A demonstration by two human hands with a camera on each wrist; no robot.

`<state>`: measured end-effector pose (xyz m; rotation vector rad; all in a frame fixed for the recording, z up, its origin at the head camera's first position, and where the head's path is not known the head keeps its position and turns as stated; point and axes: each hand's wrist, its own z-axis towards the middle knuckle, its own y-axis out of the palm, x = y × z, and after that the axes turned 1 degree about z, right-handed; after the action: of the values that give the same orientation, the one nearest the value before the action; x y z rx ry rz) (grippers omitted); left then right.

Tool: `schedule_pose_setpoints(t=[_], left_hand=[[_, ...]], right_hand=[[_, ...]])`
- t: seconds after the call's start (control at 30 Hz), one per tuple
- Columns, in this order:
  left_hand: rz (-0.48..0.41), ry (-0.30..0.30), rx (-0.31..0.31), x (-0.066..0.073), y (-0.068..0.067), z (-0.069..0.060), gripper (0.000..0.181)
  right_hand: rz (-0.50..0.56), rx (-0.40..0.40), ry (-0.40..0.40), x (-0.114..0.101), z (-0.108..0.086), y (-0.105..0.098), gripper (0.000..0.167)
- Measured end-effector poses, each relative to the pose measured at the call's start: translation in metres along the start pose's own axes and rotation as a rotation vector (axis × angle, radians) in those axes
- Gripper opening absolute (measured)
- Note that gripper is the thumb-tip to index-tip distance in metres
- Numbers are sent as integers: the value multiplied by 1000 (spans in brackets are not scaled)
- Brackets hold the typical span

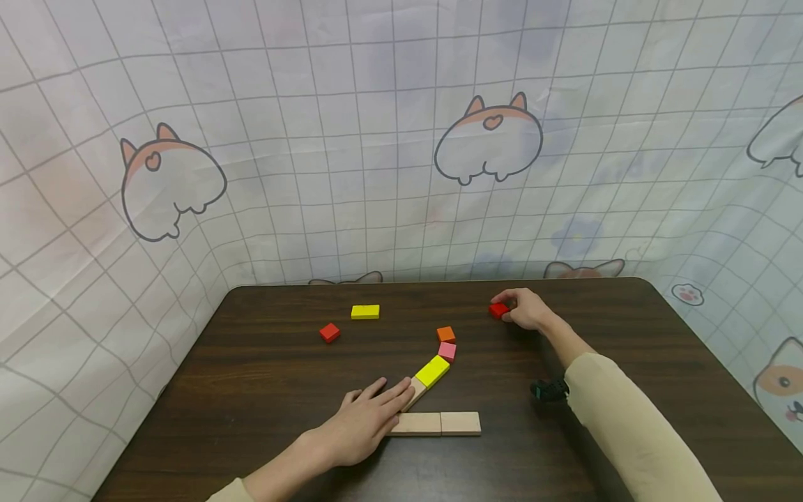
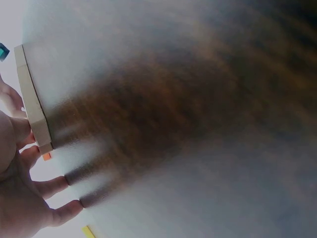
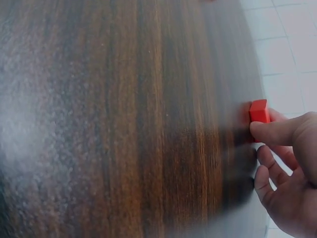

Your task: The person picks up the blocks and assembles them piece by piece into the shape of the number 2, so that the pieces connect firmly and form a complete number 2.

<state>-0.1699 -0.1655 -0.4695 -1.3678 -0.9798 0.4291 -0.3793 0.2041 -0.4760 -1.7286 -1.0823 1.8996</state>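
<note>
At the back right of the table, my right hand (image 1: 525,309) pinches a small red block (image 1: 498,310) between thumb and fingers. The right wrist view also shows the red block (image 3: 259,115) in that grip, close to the tabletop. My left hand (image 1: 359,424) lies with fingers spread, its fingertips touching the plain wooden blocks (image 1: 417,424) at the front middle. From there a slanting line runs up through a yellow block (image 1: 433,371), a pink block (image 1: 447,351) and an orange block (image 1: 446,335). Part of the wooden blocks is hidden beneath the left hand.
Farther back on the left lie a second red block (image 1: 329,332) and a yellow block (image 1: 365,312). A dark band with a small device (image 1: 548,390) sits at the right wrist. A patterned cloth (image 1: 401,167) hangs behind the dark wooden table (image 1: 251,390).
</note>
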Motion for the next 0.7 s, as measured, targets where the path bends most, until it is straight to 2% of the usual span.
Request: schedule_pose_setpoints(t=[0.7], left_hand=[[5,-5,-2,-1,1,1,54]], right_hand=[[-20,-25,-21,0,0,-2,35]])
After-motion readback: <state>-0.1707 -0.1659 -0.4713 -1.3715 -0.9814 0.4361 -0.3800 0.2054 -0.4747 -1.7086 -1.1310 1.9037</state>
